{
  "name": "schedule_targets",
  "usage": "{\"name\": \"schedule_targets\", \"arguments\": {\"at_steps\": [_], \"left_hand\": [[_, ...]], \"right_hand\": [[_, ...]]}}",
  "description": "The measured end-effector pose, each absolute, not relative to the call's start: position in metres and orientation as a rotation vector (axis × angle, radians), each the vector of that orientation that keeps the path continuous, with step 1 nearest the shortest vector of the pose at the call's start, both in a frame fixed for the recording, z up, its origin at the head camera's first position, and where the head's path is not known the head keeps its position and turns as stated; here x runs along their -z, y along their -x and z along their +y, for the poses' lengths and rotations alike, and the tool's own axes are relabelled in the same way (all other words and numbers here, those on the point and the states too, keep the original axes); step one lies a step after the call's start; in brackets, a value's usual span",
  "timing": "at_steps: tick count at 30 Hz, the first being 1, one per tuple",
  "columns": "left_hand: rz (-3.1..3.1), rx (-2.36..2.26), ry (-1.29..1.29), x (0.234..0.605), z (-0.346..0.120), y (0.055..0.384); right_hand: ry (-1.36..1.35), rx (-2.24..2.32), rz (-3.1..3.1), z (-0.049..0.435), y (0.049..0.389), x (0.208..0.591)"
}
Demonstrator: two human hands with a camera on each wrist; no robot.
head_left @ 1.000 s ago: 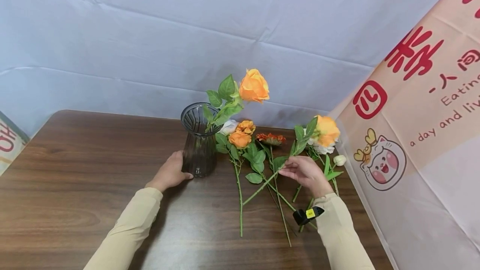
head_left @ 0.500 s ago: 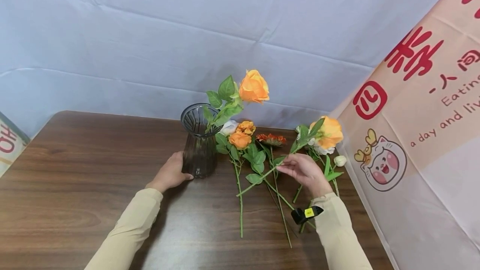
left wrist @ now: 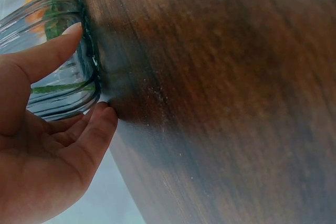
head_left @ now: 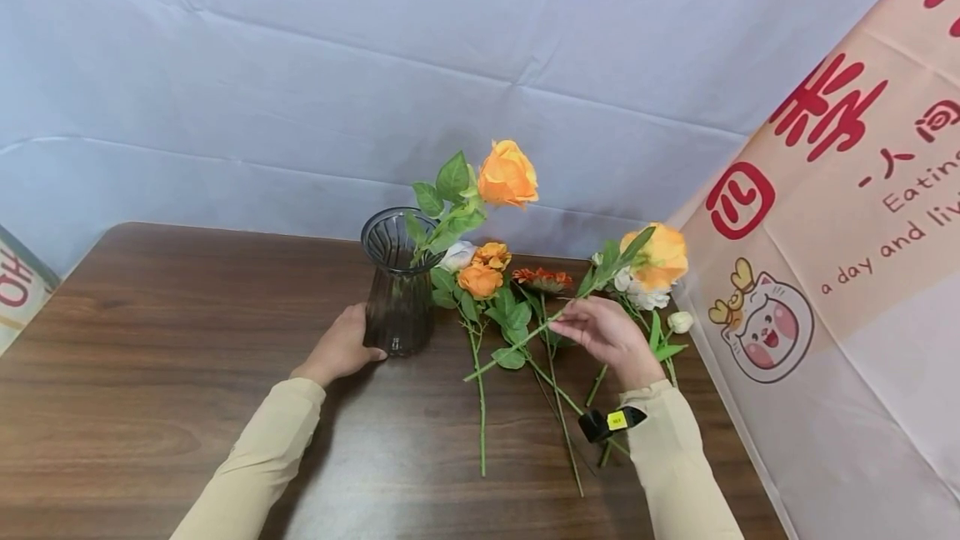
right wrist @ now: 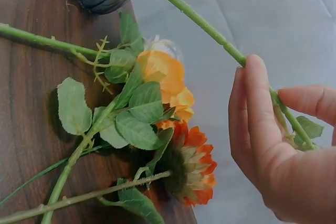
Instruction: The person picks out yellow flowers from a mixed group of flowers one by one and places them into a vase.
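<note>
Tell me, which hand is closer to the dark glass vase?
Left. The left hand grips the glass vase at its base. The right hand is off to the vase's right, pinching an orange rose's stem.

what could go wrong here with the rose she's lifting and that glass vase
1. The right hand pinches the lifted rose's stem with fingertips only, near its middle; the heavy bloom might swing or the stem twist loose.
2. The stem's low end hangs close over the flowers on the table; it could snag their leaves and drag them.
3. The glass vase already holds a tall rose leaning right; the left hand steadies only its base, so a bump at the rim might tip it.
</note>
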State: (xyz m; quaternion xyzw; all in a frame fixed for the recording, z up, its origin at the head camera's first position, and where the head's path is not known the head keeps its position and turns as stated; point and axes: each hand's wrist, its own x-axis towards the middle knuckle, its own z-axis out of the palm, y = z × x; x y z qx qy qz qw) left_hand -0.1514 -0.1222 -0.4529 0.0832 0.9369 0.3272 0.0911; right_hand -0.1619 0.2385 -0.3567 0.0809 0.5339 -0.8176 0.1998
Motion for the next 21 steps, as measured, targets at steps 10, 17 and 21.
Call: {"name": "schedule_targets", "arguments": {"at_steps": [10,17,21], "left_hand": [[2.776,-0.973,-0.227,0.452,-0.122,0.151],[2.776,-0.981,-0.235,0.452,-0.122,0.15],[2.776,-0.978,-0.232,0.452,-0.122,0.15]], "right_hand": [[-0.177,2.308,1.442,0.234,0.162,0.349],[-0.158,2.316,1.435,0.232,0.162,0.343],[-0.155,2.328,1.416,0.23,0.163,0.339]]}}
